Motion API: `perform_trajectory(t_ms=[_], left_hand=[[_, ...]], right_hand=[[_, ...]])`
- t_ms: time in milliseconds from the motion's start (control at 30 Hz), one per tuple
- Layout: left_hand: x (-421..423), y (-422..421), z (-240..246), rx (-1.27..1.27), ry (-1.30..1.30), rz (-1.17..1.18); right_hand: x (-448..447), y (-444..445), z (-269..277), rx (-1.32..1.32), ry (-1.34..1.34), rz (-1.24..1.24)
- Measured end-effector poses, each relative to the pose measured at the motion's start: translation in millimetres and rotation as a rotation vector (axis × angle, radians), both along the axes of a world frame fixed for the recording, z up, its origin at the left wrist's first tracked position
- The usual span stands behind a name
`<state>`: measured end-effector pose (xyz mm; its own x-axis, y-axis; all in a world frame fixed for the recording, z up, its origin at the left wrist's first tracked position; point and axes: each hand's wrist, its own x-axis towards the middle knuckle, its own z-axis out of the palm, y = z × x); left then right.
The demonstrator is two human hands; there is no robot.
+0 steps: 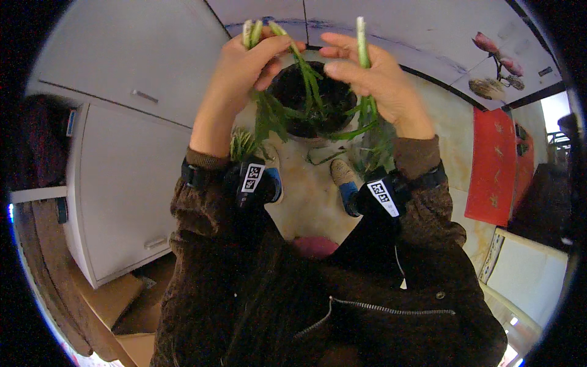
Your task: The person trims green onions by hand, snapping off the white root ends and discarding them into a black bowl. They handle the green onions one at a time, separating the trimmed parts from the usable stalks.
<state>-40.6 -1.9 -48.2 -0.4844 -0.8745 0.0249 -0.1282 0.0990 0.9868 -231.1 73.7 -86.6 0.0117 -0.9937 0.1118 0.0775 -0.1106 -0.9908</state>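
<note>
My left hand (245,71) holds a few leafy green vegetable stalks (256,34), their pale ends up and their leaves hanging below the palm. One thinner stalk (293,46) runs across its thumb and index finger and droops over a dark round bin (330,117). In my right hand (378,75) a single stalk (362,43) stands upright against the palm, white end at the top. The thumb and fingers of that hand point towards the left hand, spread apart. Both hands are above the bin, a gap between them. Green scraps are visible inside it.
A bunch of greens (243,143) lies by my left shoe (274,158). More leaves (380,149), seemingly in clear plastic, are near my right shoe (343,172). White cabinets (128,183) rise at left. A red mat (490,165) lies at right.
</note>
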Motion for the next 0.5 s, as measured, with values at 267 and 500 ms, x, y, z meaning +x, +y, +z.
perform_trajectory(t_ms=[267, 500], left_hand=[[1, 9, 10, -0.067, 0.072, 0.109], [1, 32, 18, -0.180, -0.322, 0.091]], right_hand=[[2, 13, 6, -0.003, 0.028, 0.181], [10, 14, 1, -0.082, 0.052, 0.192]])
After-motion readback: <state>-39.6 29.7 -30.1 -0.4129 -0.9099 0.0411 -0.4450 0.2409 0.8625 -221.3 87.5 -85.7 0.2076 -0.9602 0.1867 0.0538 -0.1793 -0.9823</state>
